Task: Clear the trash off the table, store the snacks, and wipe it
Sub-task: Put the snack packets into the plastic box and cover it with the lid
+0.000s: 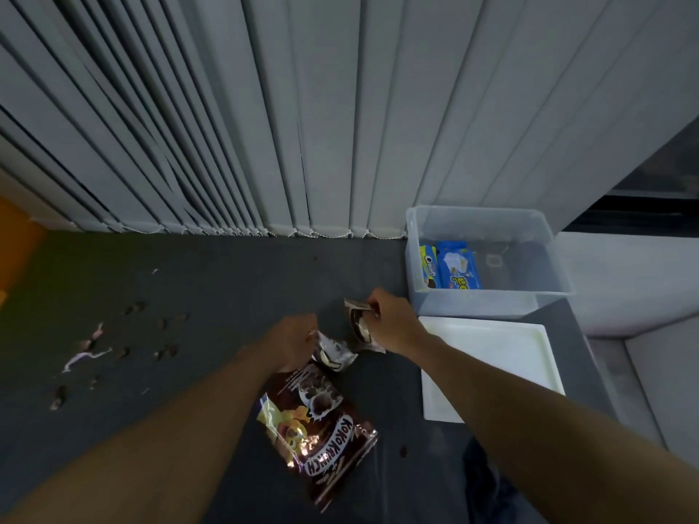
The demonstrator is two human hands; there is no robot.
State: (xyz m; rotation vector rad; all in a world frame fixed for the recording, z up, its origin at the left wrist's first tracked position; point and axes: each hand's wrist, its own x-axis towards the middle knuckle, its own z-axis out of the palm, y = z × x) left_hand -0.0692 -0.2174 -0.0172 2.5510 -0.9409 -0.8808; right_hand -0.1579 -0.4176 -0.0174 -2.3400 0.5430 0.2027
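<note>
Snacks sit in two places: two blue packets (450,267) lie inside the clear plastic bin (544,236) at the far right corner of the dark table (234,281), while the Koko Krunch bag (321,440) and two small torn wrappers lie out on the table in front of the person.

Going from large to small: the table has a matte, charcoal surface, probably slightly rough, so crumbs may cling when it is wiped. The bin is rigid and translucent with rounded corners; its white lid (488,357) lies flat just beside it, smooth and square-edged. The cereal bag is glossy crinkled foil, limp and open-looking at the top, so lifting it by the wrong end could spill pieces onto the table. The left hand (291,342) is closed around the top of that bag along with a silvery wrapper (334,353); holding both at once risks one slipping free. The right hand (389,323) pinches a second wrapper (359,319) between fingertips, a light hold on slick film.

Smallest are the brown cereal bits (166,323) and pale torn strips (87,349) scattered at left, well apart from the hands; they could be swept to the floor if wiped before being gathered.
</note>
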